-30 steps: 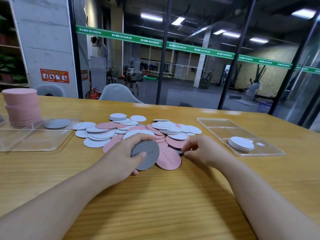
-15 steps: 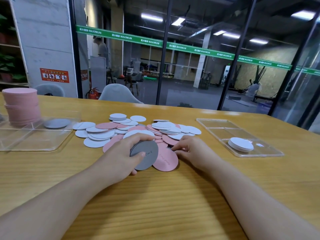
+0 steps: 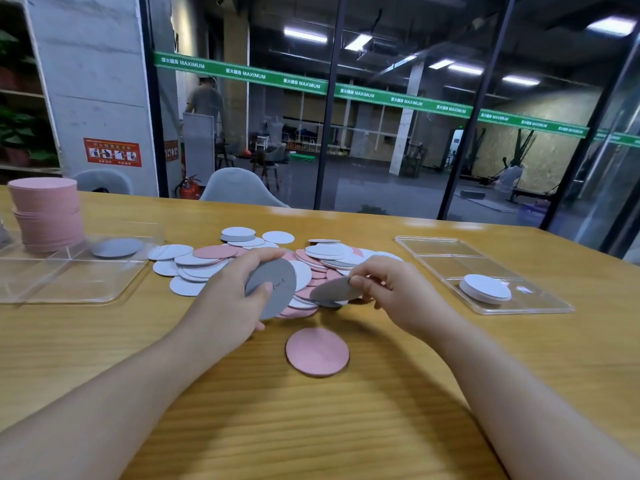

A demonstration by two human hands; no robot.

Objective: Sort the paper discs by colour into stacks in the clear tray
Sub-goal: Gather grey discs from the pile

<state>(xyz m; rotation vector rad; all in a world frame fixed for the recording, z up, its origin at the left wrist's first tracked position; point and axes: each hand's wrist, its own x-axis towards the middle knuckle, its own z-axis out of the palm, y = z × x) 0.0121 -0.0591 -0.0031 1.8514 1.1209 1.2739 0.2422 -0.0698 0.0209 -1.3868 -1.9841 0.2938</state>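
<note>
A loose pile of white, pink and grey paper discs (image 3: 207, 261) lies mid-table. My left hand (image 3: 228, 299) grips a grey disc (image 3: 277, 289) upright above the pile's near edge. My right hand (image 3: 388, 289) pinches a second grey disc (image 3: 332, 291), lifted off the pile. One pink disc (image 3: 317, 351) lies alone on the wood nearer me. The left clear tray (image 3: 69, 289) holds a tall pink stack (image 3: 46, 213) and a grey disc (image 3: 117, 247). The right clear tray (image 3: 540, 303) holds a short white stack (image 3: 486, 287).
The wooden table (image 3: 311, 427) stretches toward me below the pile. Grey chairs (image 3: 239, 185) stand behind the far edge, in front of a glass wall. A person stands far behind the glass.
My right hand has picked a grey disc up out of the pile. A pink disc has slid out toward me onto the bare wood. My left hand has lifted its grey disc slightly.
</note>
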